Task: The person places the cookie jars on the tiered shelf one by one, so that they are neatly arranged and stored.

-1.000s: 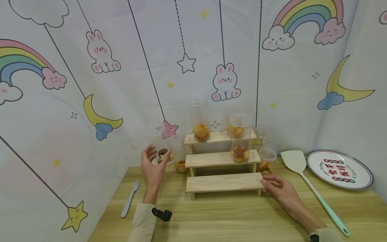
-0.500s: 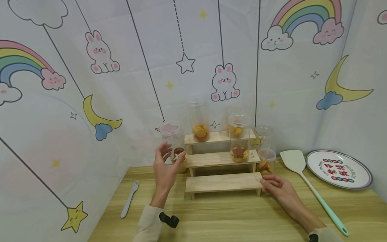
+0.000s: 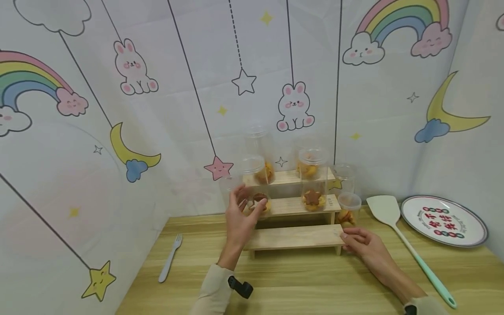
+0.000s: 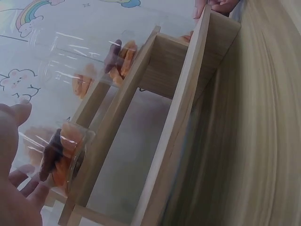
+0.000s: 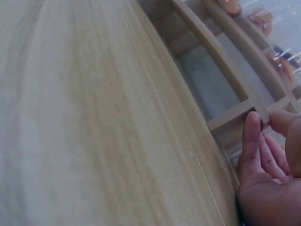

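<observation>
A clear plastic jar (image 3: 257, 188) with brown and yellow cookies in its bottom is in my left hand (image 3: 239, 223), whose fingers and thumb curve round its lower part. In the left wrist view the jar (image 4: 68, 157) is right at the left end of the middle tier of the wooden step rack (image 3: 293, 238). My right hand (image 3: 369, 249) pinches the right end of the rack's lowest tier; the right wrist view shows thumb and finger of the hand (image 5: 268, 174) on either side of its corner. That lowest tier bears nothing.
A jar with a star cookie (image 3: 313, 192) stands on the middle tier's right. Behind, the top tier (image 3: 285, 177) bears more cookie jars. Another small jar (image 3: 348, 210) stands right of the rack. A spatula (image 3: 405, 245), a plate (image 3: 442, 243) and a fork (image 3: 170, 258) lie on the table.
My left hand has carried the jar rightward, from left of the rack to the left end of its middle tier. The right hand has stayed at the lowest tier's end.
</observation>
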A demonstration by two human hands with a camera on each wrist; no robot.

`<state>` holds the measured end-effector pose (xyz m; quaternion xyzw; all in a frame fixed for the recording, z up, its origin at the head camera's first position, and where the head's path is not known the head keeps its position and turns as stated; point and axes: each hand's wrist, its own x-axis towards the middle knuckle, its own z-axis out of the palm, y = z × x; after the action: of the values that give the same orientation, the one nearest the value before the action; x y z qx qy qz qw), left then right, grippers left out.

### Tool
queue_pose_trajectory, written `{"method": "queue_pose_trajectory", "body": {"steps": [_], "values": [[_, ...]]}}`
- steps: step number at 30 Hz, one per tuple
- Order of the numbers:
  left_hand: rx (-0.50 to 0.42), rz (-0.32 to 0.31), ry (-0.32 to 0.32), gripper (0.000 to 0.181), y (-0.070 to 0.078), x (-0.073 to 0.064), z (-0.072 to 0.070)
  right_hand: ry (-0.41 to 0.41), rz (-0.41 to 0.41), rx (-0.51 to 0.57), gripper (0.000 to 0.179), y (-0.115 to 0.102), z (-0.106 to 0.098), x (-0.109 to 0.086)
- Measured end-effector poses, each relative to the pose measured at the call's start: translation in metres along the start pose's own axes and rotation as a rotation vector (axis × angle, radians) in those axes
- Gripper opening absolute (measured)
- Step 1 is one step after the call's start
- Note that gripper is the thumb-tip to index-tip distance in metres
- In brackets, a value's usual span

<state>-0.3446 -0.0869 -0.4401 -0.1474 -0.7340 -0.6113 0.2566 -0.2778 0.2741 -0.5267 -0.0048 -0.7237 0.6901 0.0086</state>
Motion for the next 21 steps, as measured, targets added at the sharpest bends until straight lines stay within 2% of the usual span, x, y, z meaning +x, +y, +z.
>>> {"method": "queue_pose_trajectory", "body": {"steps": [9,15,21], "values": [[-0.008,-0.026,-0.032,0.076,0.001,0.004,0.02,0.002,-0.001,-0.003,0.054,0.001,-0.001,0.0],[0.022,-0.028,-0.045,0.073,-0.001,0.011,0.019,0.001,-0.013,-0.012,0.054,0.0,-0.001,-0.001],[-0.003,-0.028,-0.058,0.07,-0.003,0.009,0.016,-0.005,-0.012,-0.001,0.052,0.001,0.0,0.001]]}}
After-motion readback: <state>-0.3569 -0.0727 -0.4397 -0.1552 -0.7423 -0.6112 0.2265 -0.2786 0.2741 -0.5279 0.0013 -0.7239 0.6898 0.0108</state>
